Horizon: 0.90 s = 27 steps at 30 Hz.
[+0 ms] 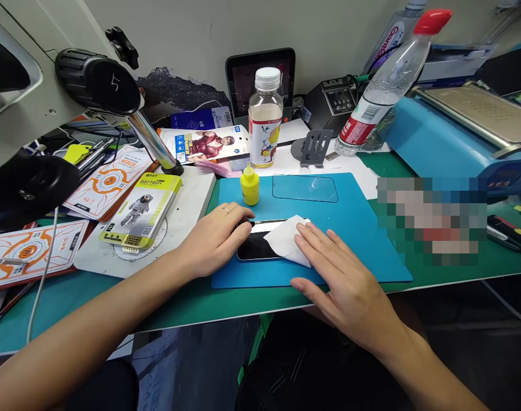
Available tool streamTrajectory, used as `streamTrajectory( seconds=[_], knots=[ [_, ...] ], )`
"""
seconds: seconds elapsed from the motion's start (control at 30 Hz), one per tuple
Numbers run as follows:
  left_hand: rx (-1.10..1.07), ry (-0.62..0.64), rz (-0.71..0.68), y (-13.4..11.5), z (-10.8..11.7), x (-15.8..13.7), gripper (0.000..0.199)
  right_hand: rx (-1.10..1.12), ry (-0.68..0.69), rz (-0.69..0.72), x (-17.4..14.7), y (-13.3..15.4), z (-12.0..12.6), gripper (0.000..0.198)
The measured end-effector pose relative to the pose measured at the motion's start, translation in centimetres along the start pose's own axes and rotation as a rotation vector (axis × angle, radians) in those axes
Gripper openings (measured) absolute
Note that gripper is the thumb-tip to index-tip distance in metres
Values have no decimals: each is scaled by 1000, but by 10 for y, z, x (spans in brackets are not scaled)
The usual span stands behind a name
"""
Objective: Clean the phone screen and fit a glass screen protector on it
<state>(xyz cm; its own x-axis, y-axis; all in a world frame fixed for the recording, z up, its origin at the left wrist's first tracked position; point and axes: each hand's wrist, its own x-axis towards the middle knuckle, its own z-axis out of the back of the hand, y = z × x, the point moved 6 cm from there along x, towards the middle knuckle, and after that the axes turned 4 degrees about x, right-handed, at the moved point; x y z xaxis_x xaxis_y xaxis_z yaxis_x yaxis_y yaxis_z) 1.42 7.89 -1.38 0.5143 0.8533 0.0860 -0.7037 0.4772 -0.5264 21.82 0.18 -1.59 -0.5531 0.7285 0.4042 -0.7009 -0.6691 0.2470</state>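
Note:
A phone with a dark, glossy screen lies flat on a blue mat. My left hand grips its left end, thumb on the near side and fingers at the far edge. Over the phone's right part lies a white wipe. My right hand presses on the wipe with its fingers stretched out flat, the thumb apart. Just beyond the phone stand a small yellow squeeze bottle and, lying flat, a clear screen protector with a dark border.
A drink bottle and a grey phone stand stand behind the mat. A red-capped water bottle leans by a blue machine. Battery boxes sit left on a white plate, under a microscope arm.

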Motion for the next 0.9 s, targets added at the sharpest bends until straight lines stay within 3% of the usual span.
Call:
streamTrajectory(
  seconds=[0.2,0.37,0.57,0.67,0.9],
  knots=[
    [11,-11,-6,-2,1,0,34,-133,144,17,6,17,-18,88],
    [33,1,3,-1,0,-1,35,-157,158,42,-6,22,-13,88],
    [184,47,-116,-6,-4,-2,68,-122,172,-93,11,3,-19,92],
    [228,67,-142,-6,-7,-2,66,-133,184,-117,13,1,-22,93],
    [221,79,-115,-3,-9,-1,66,-189,159,-97,-15,15,-12,92]
  ],
)
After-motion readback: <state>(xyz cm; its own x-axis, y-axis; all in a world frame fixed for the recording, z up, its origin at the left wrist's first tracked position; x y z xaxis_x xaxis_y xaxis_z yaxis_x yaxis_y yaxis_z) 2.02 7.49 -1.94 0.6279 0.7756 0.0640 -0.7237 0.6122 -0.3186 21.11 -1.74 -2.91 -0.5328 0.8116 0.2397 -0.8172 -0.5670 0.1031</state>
